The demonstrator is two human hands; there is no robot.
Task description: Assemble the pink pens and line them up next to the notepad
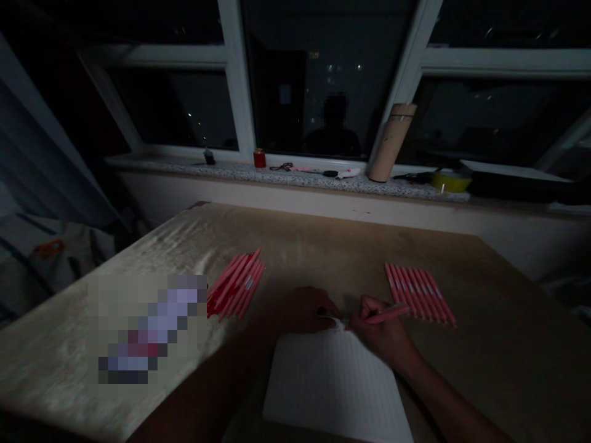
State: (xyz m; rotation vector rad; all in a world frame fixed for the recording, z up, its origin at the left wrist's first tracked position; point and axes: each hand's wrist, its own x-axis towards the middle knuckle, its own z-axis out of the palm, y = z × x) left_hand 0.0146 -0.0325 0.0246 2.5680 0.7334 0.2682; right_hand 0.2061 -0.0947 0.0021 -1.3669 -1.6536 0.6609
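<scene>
plainly, our right hand (386, 335) grips a pink pen or pencil (386, 314) by the far edge of the lined paper (337, 384), long axis running sideways toward our left hand (302, 311), whose curled fingers' hold we cannot tell.

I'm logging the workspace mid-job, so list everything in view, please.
Held pen: 1, pink, right hand
Lined paper: 1, white, table's near side
Pen row: several, pink, table right
Pen pile: several, pink, table left
Pixelated object: 1, purplish, far left
Table: 1, tan, below
Jar: 1, red, sill
Small item: 1, dark, left of jar
Cylinder: 1, tan, sill
Roll: 1, yellow, right of cylinder
Sill: 1, speckled grey, behind table
Window frame: 1, white, above sill
Curtain: 1, blue-grey, left
Left hand: 1, shadowed, paper's far edge
Right hand: 1, shadowed, gripping pen
</scene>
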